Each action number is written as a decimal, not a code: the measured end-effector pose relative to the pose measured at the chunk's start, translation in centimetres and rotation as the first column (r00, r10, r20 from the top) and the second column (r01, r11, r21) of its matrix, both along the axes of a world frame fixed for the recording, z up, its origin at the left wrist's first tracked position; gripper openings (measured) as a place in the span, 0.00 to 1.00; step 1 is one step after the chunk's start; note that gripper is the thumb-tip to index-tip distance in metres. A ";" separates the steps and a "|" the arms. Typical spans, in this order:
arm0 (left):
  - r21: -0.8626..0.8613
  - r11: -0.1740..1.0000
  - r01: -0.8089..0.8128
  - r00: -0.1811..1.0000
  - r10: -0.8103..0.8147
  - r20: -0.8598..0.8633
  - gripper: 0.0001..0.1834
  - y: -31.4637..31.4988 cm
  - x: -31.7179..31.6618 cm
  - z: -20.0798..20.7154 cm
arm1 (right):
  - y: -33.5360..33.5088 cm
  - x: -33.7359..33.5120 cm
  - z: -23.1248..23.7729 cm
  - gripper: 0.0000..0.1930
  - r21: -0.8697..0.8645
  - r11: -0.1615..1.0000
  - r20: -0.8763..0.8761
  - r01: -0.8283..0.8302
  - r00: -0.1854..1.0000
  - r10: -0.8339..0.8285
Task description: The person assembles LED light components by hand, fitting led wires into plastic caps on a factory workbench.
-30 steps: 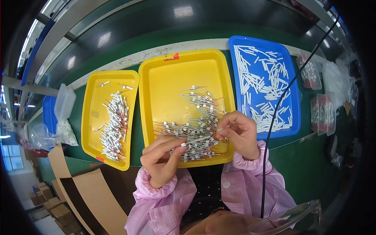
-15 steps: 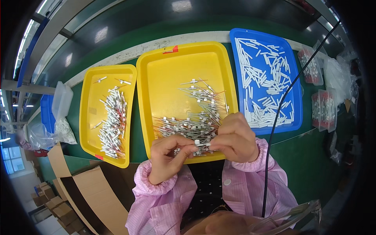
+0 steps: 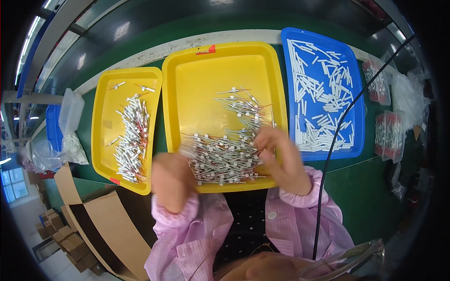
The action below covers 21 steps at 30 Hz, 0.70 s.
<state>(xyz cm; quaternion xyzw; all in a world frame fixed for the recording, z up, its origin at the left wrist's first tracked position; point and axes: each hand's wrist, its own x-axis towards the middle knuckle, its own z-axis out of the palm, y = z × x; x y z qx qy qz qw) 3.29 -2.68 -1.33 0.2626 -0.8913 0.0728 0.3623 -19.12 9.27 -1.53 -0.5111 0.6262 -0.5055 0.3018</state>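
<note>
My left hand (image 3: 171,180) is blurred at the near left corner of the middle yellow tray (image 3: 220,65). A pale streak shows at its fingertips; I cannot tell if it grips anything. My right hand (image 3: 281,159) rests over the tray's near right part. Its fingers curl down onto the heap of thin red-wired parts with white sleeves (image 3: 225,157). The left yellow tray (image 3: 105,117) holds a row of similar white-sleeved pieces (image 3: 131,138). To the right, the blue tray (image 3: 358,117) is strewn with short white tubes (image 3: 321,93).
Clear bags of parts (image 3: 391,136) lie right of the blue tray. A black cable (image 3: 328,159) hangs across the right side. A plastic bag (image 3: 70,126) and a blue bin (image 3: 52,126) sit at the far left. Cardboard boxes (image 3: 93,225) stand below left.
My hands were together over the near edge of the middle tray. They have parted: the left swung left and down, the right stayed on the heap.
</note>
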 end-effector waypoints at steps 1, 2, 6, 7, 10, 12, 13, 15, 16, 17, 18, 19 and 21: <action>-0.093 0.925 -0.368 0.916 0.343 -0.210 0.04 -1.3 0.2 -0.4 | -0.3 -0.8 -0.6 0.16 -0.087 0.979 -0.286 0.185 0.936 -0.203; -0.013 0.843 -0.538 0.828 0.526 -0.193 0.05 -2.6 2.4 -0.5 | -0.4 -2.1 -1.5 0.19 -0.144 0.937 -0.583 0.318 0.738 -0.340; -0.027 0.536 -0.844 0.530 0.841 0.110 0.04 -5.5 7.8 -1.9 | 0.5 -5.5 -2.4 0.21 0.001 0.843 -0.826 0.538 0.476 -0.303; 0.036 0.568 -0.822 0.564 0.805 0.185 0.05 -5.4 7.6 -2.1 | 0.7 -6.0 -3.0 0.21 0.004 0.845 -0.826 0.535 0.478 -0.299; -0.033 0.640 -0.768 0.634 0.766 0.107 0.08 -3.6 4.0 -0.4 | 0.4 -6.8 -4.1 0.17 0.019 0.856 -0.849 0.516 0.460 -0.259; -0.005 0.859 -0.512 0.850 0.508 0.141 0.12 -2.8 0.5 0.5 | 0.3 -7.3 -4.1 0.13 0.164 0.819 -0.802 0.549 0.557 -0.213; 0.118 0.951 -0.285 0.944 0.257 0.205 0.12 -2.9 -0.6 0.5 | 0.1 -7.3 -4.0 0.13 0.161 0.828 -0.802 0.538 0.560 -0.208; 0.241 0.970 0.039 0.956 -0.107 0.274 0.10 -3.2 -3.0 -0.3 | 0.0 -7.1 -4.3 0.08 0.100 0.845 -0.829 0.525 0.514 -0.221; 0.233 0.965 0.123 0.928 -0.196 0.318 0.09 -3.1 -3.9 -0.7 | 0.0 -7.2 -4.5 0.08 0.097 0.850 -0.829 0.517 0.515 -0.219; 0.230 0.966 0.115 0.930 -0.186 0.318 0.09 -2.9 -4.0 -1.1 | 0.0 -7.3 -4.8 0.08 0.049 0.850 -0.820 0.524 0.508 -0.266; 0.275 0.956 0.102 0.892 -0.210 0.400 0.07 -2.8 -4.1 -1.4 | 0.1 -7.3 -4.9 0.08 0.002 0.844 -0.807 0.536 0.499 -0.315; 0.319 0.944 0.084 0.846 -0.237 0.478 0.05 -2.8 -4.1 -1.6 | 0.3 -7.1 -4.6 0.08 -0.001 0.845 -0.807 0.534 0.499 -0.316; 0.333 0.935 0.124 0.840 -0.277 0.466 0.06 -3.2 -4.0 -1.5 | 0.8 -6.9 -4.0 0.07 -0.070 0.808 -0.873 0.586 0.356 -0.334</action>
